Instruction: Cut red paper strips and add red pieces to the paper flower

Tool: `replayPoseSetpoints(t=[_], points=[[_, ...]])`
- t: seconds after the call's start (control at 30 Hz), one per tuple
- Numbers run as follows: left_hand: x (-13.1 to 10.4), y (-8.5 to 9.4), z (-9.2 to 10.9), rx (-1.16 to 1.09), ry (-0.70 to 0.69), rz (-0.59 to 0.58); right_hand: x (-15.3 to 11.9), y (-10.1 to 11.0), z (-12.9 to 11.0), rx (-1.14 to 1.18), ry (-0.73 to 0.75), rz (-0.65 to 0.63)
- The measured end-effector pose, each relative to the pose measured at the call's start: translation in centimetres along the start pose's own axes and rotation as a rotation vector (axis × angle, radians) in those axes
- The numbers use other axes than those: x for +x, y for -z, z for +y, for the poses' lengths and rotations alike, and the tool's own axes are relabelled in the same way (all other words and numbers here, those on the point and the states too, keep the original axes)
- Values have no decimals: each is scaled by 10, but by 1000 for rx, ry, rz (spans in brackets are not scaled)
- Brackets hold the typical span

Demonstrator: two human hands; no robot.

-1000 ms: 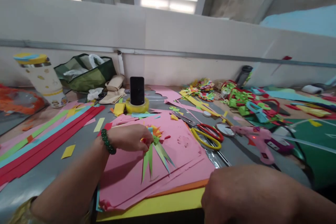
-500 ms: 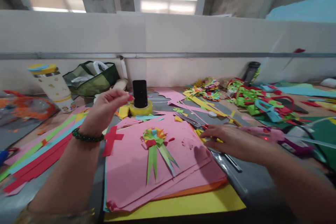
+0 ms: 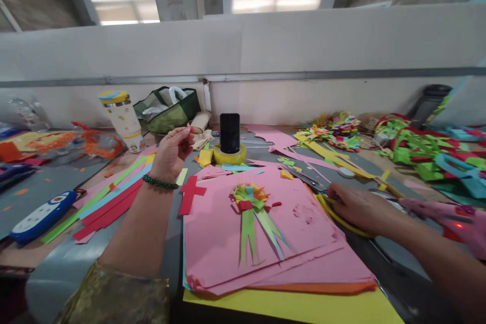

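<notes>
My left hand, with a green bead bracelet at its wrist, is raised left of the phone. Its fingertips pinch a small red paper piece. My right hand is closed around the yellow handles of a pair of scissors, whose blades point away to the left over the table. Between the hands, a paper rosette with green tails lies on a stack of pink paper sheets. A tiny red scrap sits beside the rosette. Crossed red paper strips lie at the stack's left edge.
A phone stands in a yellow tape roll behind the stack. At right lies a pink glue gun with a lit red light. Long coloured strips, a blue-and-white object and a tumbler are at left.
My right hand has closed on the scissors' yellow handles and shifted them slightly. My left hand still pinches the red piece. The view has turned left.
</notes>
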State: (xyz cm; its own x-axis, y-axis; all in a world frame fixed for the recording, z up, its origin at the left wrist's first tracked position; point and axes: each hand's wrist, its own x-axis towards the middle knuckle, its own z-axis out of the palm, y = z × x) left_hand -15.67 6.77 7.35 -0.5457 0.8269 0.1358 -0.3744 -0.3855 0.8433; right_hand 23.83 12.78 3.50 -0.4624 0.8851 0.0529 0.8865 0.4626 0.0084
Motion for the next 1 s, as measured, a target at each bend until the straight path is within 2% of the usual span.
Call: replayPoseSetpoints(t=[0.2,0.43,0.53,0.67,0.77,0.87,1.0], points=[[2,2,-9,76,4,-67,-10,3,6,-86,-45,32],[-10,-8,-19,281,91,-282,-19,-3,11,-186,-120,-82],[-15,-10,-21,504,175,-472,-22,6,8,-220,-115,-99],[-16,-6,-23,904,339,-854,-22,32,-3,-233,-77,-61],[-14,-2,-26,1070,407,-1006,-15,54,-17,-232,-59,-50],[-11,0,-33,1130,436,-1071,-4,68,-35,-218,-4,-63],[-7,2,-40,1154,465,-1038,15,69,-51,-192,78,-83]])
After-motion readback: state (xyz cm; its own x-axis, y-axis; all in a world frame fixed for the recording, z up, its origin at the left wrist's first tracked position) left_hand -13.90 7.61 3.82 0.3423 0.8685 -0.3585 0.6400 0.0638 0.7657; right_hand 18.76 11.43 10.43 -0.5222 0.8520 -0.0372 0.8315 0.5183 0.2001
